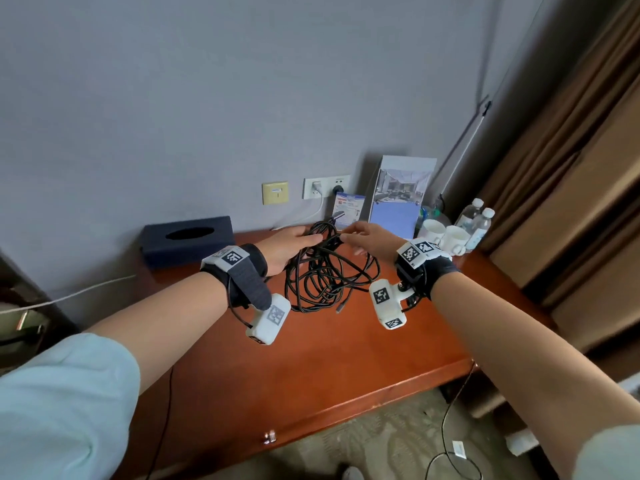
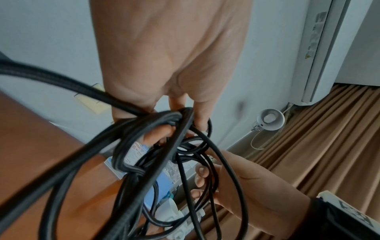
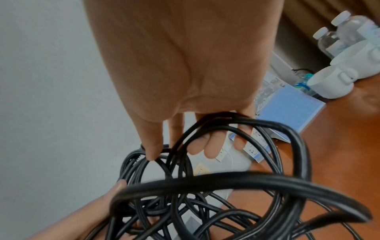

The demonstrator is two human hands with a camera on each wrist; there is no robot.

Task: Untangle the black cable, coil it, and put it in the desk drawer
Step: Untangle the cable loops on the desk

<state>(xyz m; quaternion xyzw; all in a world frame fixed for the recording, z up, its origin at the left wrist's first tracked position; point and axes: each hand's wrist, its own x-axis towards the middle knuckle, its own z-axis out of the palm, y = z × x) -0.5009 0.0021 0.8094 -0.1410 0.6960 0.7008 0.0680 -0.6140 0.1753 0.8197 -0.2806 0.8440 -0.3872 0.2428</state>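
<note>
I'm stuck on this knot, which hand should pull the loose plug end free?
Probably the right hand: it only pinches one strand, while the left hand grips the black cable bundle and can anchor it.

The reddish wooden surface [image 1: 311, 358] carries a dark tissue box [image 1: 188, 239], two white cups [image 1: 445, 235], water bottles [image 1: 479, 220], and the black cable's [image 1: 325, 275] lower loops.

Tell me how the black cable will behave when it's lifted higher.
Likely floppy: the cable sags in loose loops from both hands. It will probably snag, since strands cross in a knot. The free plug end may drag on the desk.
</note>
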